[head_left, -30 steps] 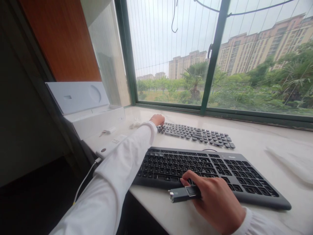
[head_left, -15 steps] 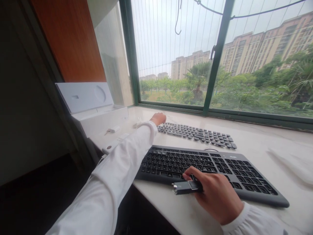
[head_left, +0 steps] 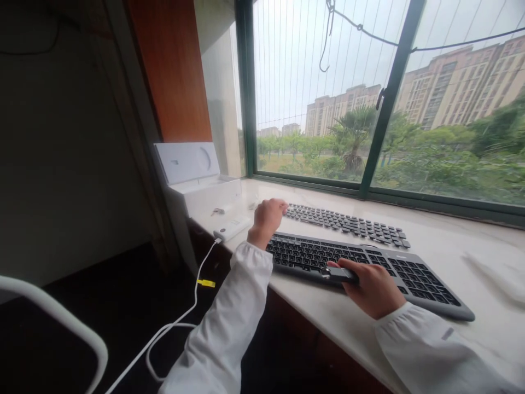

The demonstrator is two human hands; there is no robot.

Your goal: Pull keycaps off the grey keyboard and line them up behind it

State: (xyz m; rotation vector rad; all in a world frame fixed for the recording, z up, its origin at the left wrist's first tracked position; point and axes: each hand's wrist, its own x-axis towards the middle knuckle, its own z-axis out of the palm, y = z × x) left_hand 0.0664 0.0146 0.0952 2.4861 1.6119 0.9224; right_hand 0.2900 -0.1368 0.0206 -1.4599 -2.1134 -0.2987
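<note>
A dark grey keyboard base (head_left: 365, 273) without its keycaps lies along the sill's front edge. Behind it, loose black keycaps (head_left: 348, 223) are laid out in keyboard rows. My left hand (head_left: 267, 218) is closed beside the left end of those keycaps, above the base's upper left corner; what its fingertips hold, if anything, is too small to tell. My right hand (head_left: 375, 287) is wrapped round a small black tool (head_left: 340, 274) with a metal tip, held over the base's front edge.
An open white box (head_left: 197, 186) stands at the sill's left end. Near it lie a white power strip (head_left: 232, 229) with a hanging cable (head_left: 197, 290) and a small metal item (head_left: 218, 211). Clear plastic (head_left: 496, 273) lies at the right. The window is behind.
My left hand has drawn back toward me from the far left end of the keycap rows. My right hand keeps the black tool. The view has turned left, showing the white cable.
</note>
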